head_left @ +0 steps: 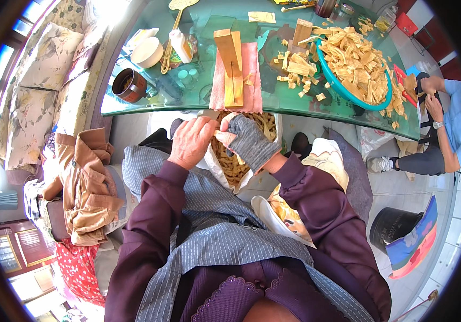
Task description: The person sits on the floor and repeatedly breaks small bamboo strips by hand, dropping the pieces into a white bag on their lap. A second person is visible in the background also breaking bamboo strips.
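Note:
My bare left hand (192, 141) and my right hand (248, 141), in a grey fingerless glove, meet above an open white sack (234, 165) of pale yellow pieces. A small pale piece (216, 133) is pinched between their fingertips. Just beyond, at the table's edge, a wooden stand with an upright block and a thin slot (233, 88) rests on a pink cloth (217, 94). To its right, a teal basin (357, 102) is heaped with dried yellowish strips (353, 60). Loose strips and small cut bits (300, 66) lie between the stand and the basin.
The glass-topped table (166, 108) also holds a metal mug (129, 85), a cream bowl (147, 53), a white bottle (180, 46) and a fly swatter (170, 44). Another person (451, 120) sits at the right end. A black bucket (395, 227) stands on the floor at right.

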A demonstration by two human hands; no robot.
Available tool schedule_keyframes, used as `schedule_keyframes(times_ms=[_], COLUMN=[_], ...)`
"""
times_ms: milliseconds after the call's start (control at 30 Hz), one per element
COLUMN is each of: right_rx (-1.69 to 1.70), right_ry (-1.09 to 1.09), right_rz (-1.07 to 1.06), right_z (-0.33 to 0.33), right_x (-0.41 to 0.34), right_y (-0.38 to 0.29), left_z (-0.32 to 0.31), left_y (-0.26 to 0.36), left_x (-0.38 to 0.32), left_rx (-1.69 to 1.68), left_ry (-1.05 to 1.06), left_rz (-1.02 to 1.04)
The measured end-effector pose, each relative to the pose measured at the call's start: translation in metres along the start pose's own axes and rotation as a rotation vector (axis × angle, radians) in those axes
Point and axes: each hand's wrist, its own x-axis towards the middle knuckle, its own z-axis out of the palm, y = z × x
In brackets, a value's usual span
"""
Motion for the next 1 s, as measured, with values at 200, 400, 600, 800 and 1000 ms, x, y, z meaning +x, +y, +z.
schedule_keyframes(times_ms=[200,400,600,800,1000], right_rx=[-0.306,-0.018,0.024,-0.032,-0.447], right_ry=[0.092,0.249,0.324,0.369,0.366], right_rz=[-0.267,0.119,0.197,0.16,0.058], right_z=[0.007,-0.034,-0.055,-0.054,-0.056], right_x=[0.004,0.037,0.052,0.067,0.08], right_y=[0.002,-0.007,-0.017,-0.013,0.021], left_z=[0.022,0.031,0.025,0.03,0.054], left_y=[-0.039,-0.023,-0.027,-0.036,-0.048], left_x=[-0.002,0.033,0.059,0.073,0.077], left_rx=[-0.002,-1.043,-1.325,-1.155,-1.015], left_ry=[-0.027,-0.075,-0.085,-0.068,-0.087], left_rz=[-0.018,-0.652,-0.759,-0.798,-0.85])
